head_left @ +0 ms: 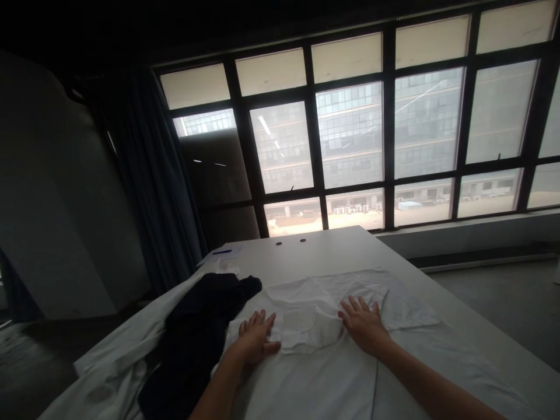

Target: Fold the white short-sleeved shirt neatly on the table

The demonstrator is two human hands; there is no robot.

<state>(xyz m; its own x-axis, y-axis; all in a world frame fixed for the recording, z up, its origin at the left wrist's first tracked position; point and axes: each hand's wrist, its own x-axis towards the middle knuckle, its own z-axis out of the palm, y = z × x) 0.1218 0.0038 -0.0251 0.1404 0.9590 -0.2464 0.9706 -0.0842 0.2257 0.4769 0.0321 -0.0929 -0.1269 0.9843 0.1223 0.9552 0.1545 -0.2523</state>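
Note:
A white garment (324, 303) lies spread flat on a white table (332, 248). My left hand (256, 335) rests flat on its left part with fingers stretched out, holding nothing. On the garment's middle, my right hand (362, 322) lies palm down, fingers spread. Between the two hands the cloth is bunched into a small fold. A dark navy garment (196, 338) lies crumpled just left of my left hand.
More white cloth (118, 361) hangs over the table's left edge. A paper with a blue pen (222, 252) lies at the far left corner, near two cable holes (290, 241). Large windows and a dark curtain (153, 175) stand behind the table.

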